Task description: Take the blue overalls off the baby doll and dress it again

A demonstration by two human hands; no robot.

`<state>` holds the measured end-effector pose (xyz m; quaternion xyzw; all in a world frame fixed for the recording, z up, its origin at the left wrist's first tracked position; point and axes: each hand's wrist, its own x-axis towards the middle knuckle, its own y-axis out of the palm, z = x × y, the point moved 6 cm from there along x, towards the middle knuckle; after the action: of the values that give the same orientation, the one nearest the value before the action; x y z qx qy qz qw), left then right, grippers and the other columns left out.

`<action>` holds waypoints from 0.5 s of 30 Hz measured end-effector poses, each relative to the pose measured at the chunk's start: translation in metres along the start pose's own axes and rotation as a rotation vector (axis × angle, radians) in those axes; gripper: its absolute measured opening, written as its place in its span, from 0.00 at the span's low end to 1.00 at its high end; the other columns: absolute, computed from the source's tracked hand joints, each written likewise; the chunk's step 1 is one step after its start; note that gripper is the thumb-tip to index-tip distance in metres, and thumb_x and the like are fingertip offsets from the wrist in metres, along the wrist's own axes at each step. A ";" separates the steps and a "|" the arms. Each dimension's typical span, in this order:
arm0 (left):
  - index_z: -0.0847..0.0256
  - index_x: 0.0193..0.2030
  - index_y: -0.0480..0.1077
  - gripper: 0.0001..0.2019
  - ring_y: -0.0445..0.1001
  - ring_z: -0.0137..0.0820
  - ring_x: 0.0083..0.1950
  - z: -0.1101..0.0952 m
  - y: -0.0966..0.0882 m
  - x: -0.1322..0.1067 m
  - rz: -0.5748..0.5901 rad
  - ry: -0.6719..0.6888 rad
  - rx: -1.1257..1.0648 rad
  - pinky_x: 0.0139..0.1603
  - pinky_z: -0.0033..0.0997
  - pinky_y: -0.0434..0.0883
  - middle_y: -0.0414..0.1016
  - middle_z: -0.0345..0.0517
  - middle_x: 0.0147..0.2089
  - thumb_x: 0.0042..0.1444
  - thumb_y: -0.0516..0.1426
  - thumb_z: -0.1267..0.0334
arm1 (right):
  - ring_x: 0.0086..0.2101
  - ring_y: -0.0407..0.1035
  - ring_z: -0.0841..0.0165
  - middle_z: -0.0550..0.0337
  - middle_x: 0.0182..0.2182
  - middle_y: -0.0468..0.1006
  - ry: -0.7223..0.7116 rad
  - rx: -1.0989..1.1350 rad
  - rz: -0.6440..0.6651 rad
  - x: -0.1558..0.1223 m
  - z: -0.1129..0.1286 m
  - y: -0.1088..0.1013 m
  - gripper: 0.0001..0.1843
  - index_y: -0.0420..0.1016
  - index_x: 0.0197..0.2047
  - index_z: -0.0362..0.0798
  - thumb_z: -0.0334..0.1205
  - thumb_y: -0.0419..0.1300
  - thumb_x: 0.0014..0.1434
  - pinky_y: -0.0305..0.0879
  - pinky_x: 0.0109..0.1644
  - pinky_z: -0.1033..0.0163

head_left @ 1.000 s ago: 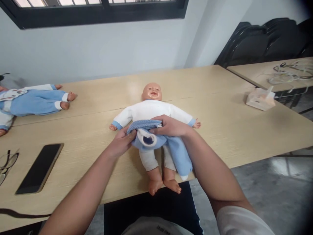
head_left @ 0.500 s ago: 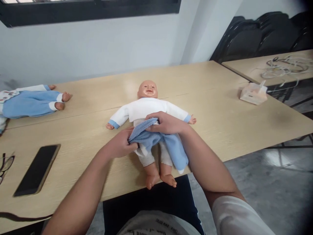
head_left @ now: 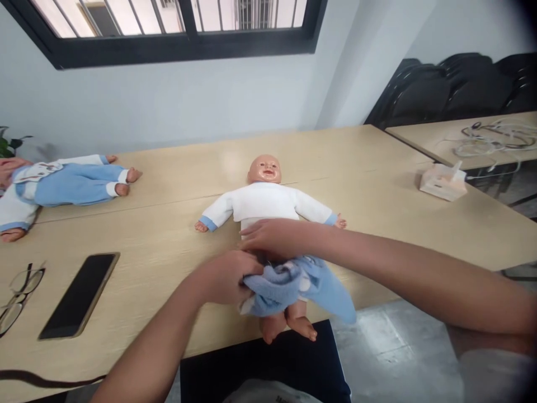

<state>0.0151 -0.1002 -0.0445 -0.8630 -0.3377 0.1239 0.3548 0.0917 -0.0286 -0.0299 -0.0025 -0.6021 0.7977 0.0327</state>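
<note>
A baby doll [head_left: 265, 201] in a white top lies on its back on the wooden table [head_left: 377, 184], head away from me, feet at the front edge. My left hand [head_left: 226, 277] is closed on bunched light-blue trousers [head_left: 293, 285], which now sit down around the doll's lower legs. My right hand [head_left: 268, 238] rests across the doll's waist, fingers lying flat on it, just above the trousers. One trouser leg hangs off the table edge.
A second doll [head_left: 62, 184] in blue clothes lies at the far left. A black phone [head_left: 79, 294] and glasses [head_left: 14, 296] sit at the left front. A tissue box [head_left: 442, 182] stands at right; cables lie on a neighbouring table, black chairs behind.
The blue trousers have slid from the doll's waist down to its lower legs, pulled by my left hand. My right hand has let go of the waistband and lies on the doll's belly.
</note>
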 end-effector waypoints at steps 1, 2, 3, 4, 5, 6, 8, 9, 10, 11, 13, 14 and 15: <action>0.58 0.28 0.67 0.05 0.71 0.31 0.34 0.001 0.000 0.000 0.014 -0.042 0.007 0.37 0.30 0.66 0.74 0.38 0.32 0.48 0.58 0.73 | 0.58 0.70 0.61 0.58 0.51 0.82 -0.024 -0.016 -0.008 -0.003 0.002 0.004 0.22 0.78 0.54 0.54 0.30 0.68 0.56 0.65 0.61 0.56; 0.58 0.28 0.67 0.05 0.71 0.31 0.34 0.002 0.000 0.000 0.018 -0.078 0.020 0.36 0.30 0.66 0.74 0.38 0.31 0.48 0.58 0.72 | 0.61 0.67 0.60 0.57 0.54 0.80 -0.055 -0.029 -0.008 -0.005 0.002 0.008 0.24 0.77 0.56 0.54 0.30 0.68 0.56 0.62 0.63 0.54; 0.58 0.28 0.67 0.05 0.72 0.31 0.34 0.003 -0.001 -0.001 0.015 -0.105 0.036 0.36 0.30 0.66 0.74 0.38 0.31 0.47 0.58 0.72 | 0.62 0.65 0.60 0.55 0.55 0.79 -0.086 -0.046 -0.002 -0.006 0.001 0.012 0.22 0.76 0.56 0.53 0.30 0.67 0.58 0.60 0.65 0.53; 0.58 0.28 0.67 0.05 0.73 0.32 0.35 0.004 -0.002 -0.002 0.006 -0.124 0.055 0.37 0.30 0.66 0.74 0.38 0.32 0.47 0.58 0.72 | 0.61 0.65 0.60 0.55 0.54 0.79 -0.095 -0.075 -0.007 -0.005 -0.003 0.015 0.18 0.77 0.54 0.52 0.30 0.65 0.60 0.59 0.65 0.52; 0.57 0.29 0.68 0.05 0.74 0.33 0.36 0.005 -0.004 -0.003 -0.013 -0.137 0.076 0.38 0.31 0.67 0.75 0.39 0.33 0.46 0.58 0.72 | 0.59 0.66 0.61 0.55 0.52 0.80 -0.101 -0.104 -0.002 -0.002 -0.008 0.017 0.13 0.77 0.51 0.51 0.31 0.63 0.63 0.59 0.65 0.52; 0.57 0.32 0.70 0.07 0.75 0.35 0.38 0.005 -0.006 -0.004 -0.038 -0.148 0.098 0.40 0.32 0.69 0.76 0.40 0.35 0.46 0.58 0.71 | 0.57 0.68 0.61 0.55 0.49 0.80 -0.099 -0.128 0.012 0.001 -0.015 0.019 0.09 0.78 0.47 0.50 0.31 0.62 0.65 0.60 0.64 0.53; 0.56 0.42 0.72 0.14 0.77 0.39 0.43 0.008 -0.010 -0.006 -0.091 -0.162 0.134 0.45 0.36 0.71 0.78 0.43 0.41 0.46 0.59 0.70 | 0.51 0.70 0.61 0.54 0.45 0.79 -0.060 -0.159 0.044 0.009 -0.031 0.017 0.06 0.78 0.43 0.48 0.31 0.61 0.65 0.63 0.59 0.55; 0.55 0.49 0.72 0.20 0.77 0.41 0.46 0.010 -0.011 -0.007 -0.114 -0.169 0.147 0.47 0.38 0.72 0.79 0.44 0.45 0.47 0.59 0.69 | 0.49 0.70 0.61 0.53 0.44 0.79 -0.025 -0.169 0.051 0.011 -0.041 0.015 0.06 0.78 0.42 0.47 0.29 0.60 0.64 0.64 0.57 0.55; 0.54 0.55 0.71 0.25 0.77 0.42 0.48 0.012 -0.012 -0.008 -0.133 -0.176 0.159 0.49 0.40 0.72 0.79 0.45 0.49 0.47 0.59 0.69 | 0.48 0.70 0.60 0.53 0.44 0.78 0.017 -0.175 0.046 0.013 -0.050 0.011 0.08 0.77 0.43 0.46 0.28 0.60 0.62 0.65 0.56 0.55; 0.54 0.59 0.68 0.28 0.77 0.43 0.50 0.014 -0.013 -0.009 -0.148 -0.181 0.171 0.50 0.41 0.73 0.79 0.47 0.52 0.48 0.60 0.69 | 0.48 0.70 0.59 0.51 0.45 0.78 0.064 -0.176 0.029 0.013 -0.059 0.006 0.10 0.77 0.44 0.45 0.27 0.60 0.60 0.65 0.55 0.55; 0.54 0.63 0.66 0.32 0.77 0.44 0.53 0.016 -0.014 -0.009 -0.172 -0.167 0.199 0.52 0.42 0.72 0.78 0.48 0.56 0.49 0.61 0.68 | 0.50 0.70 0.57 0.49 0.48 0.78 0.164 -0.142 -0.054 0.009 -0.076 -0.005 0.18 0.76 0.50 0.44 0.25 0.58 0.57 0.66 0.56 0.53; 0.54 0.62 0.67 0.30 0.77 0.43 0.53 0.016 -0.014 -0.009 -0.177 -0.140 0.213 0.53 0.42 0.72 0.78 0.47 0.56 0.50 0.60 0.69 | 0.52 0.69 0.57 0.48 0.51 0.77 0.206 -0.106 -0.122 0.005 -0.084 -0.009 0.22 0.75 0.54 0.43 0.24 0.57 0.56 0.66 0.57 0.53; 0.54 0.59 0.69 0.27 0.77 0.41 0.52 0.015 -0.013 -0.008 -0.175 -0.098 0.227 0.54 0.41 0.71 0.79 0.46 0.54 0.51 0.59 0.71 | 0.54 0.69 0.57 0.48 0.53 0.76 0.240 -0.062 -0.214 0.000 -0.091 -0.014 0.26 0.73 0.58 0.43 0.24 0.56 0.56 0.65 0.59 0.52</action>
<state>-0.0040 -0.0909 -0.0465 -0.7775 -0.4124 0.1720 0.4426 0.0963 0.0626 -0.0413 -0.0345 -0.6151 0.7646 0.1893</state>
